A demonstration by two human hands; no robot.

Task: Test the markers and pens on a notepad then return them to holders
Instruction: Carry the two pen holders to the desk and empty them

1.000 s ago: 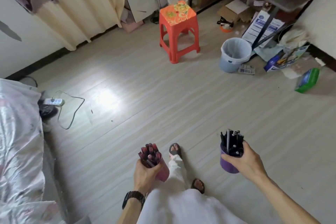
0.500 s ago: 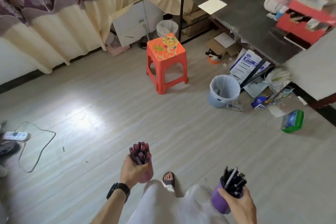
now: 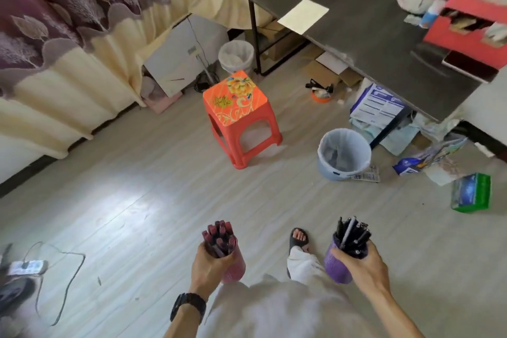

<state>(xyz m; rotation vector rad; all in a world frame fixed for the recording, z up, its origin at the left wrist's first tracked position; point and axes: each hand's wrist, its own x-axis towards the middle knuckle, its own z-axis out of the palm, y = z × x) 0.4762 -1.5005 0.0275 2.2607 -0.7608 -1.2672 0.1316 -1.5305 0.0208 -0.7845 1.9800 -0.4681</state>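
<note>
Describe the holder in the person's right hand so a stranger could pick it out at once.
From the dark table, drop past the blue-grey bin to the two hands at the bottom edge. The right hand grips a purple holder. It bristles with black pens, whereas the pink holder in the left hand carries dark red markers.

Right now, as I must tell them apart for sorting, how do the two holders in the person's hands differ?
The pink holder, in the left hand, carries thick dark red markers; the purple holder, in the right hand, carries thin black pens. The markers stand bunched and fairly even; the pens splay at uneven heights. Both are cups, full, each gripped near its rim.
</note>
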